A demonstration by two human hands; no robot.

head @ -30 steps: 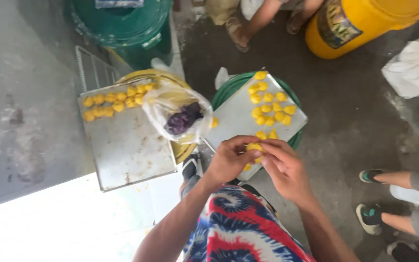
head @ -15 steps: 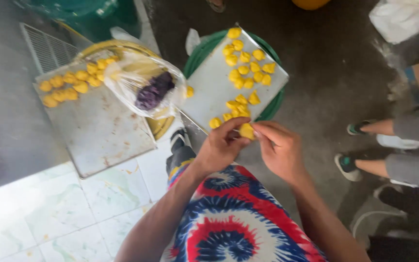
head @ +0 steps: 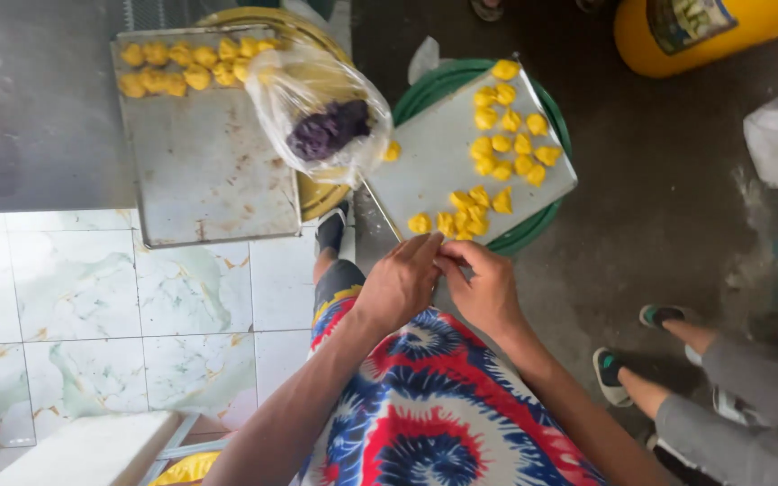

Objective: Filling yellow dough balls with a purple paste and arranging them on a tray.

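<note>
We had both hands together at the near edge of the metal tray (head: 425, 171) that sat on the green basin (head: 547, 135), the left hand (head: 400, 286) and the right hand (head: 486, 290) meeting fingertip to fingertip just below the closest yellow dough pieces (head: 465, 216). We could not tell whether a piece was pinched between our fingers, because the fingers hid whatever lay there. We judged that we were at the shaping or setting-down step, with the pieces gathered on the tray's right and near part and bare metal to the left of them. The next move seemed to call for a gentle touch and a free spot beside the nearest pieces. The clear bag of purple filling (head: 326, 129) lay between this tray and a second tray (head: 204, 171) with its own row of yellow pieces. Another person's feet (head: 650, 346) stood nearby.
</note>
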